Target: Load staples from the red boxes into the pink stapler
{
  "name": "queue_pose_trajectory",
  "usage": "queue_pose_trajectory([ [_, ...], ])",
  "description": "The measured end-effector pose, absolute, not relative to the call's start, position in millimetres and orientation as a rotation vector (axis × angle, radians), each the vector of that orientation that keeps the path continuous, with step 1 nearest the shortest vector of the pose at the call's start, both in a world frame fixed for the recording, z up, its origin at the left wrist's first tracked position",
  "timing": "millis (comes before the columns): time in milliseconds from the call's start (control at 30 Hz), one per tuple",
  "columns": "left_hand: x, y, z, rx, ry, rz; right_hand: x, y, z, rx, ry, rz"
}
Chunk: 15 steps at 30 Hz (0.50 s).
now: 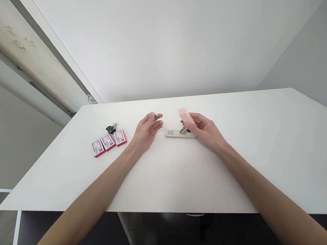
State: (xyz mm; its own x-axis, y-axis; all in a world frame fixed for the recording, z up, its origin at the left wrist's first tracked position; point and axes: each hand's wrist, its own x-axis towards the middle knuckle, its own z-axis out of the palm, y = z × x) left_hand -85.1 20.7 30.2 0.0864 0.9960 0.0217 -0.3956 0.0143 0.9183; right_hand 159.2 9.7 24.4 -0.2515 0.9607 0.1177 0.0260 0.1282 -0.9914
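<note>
An opened stapler stands on the table, its pink top (187, 116) tipped up from the cream base (181, 134). My right hand (205, 129) grips the pink top, thumb in front and fingers behind. Under the raised top shows part of the metal magazine (183, 130); my fingers hide the hinge end. To the left of the stapler, my left hand (147, 128) pinches a small grey strip of staples (156, 115) between thumb and index finger, just above the table. The strip is apart from the stapler.
On the left of the white table (164, 183) lie three red and white staple boxes, the middle box (108, 141) between the other two. A black staple remover (111, 129) rests behind them. A white wall (169, 43) rises behind the table.
</note>
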Motion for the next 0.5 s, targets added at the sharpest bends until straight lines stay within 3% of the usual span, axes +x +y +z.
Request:
queue_pose_trajectory([
  [500, -71.6, 7.5, 36.1, 1.050, 0.757, 1.113, 155.1, 6.7, 20.6, -1.140, -1.644, 1.066],
])
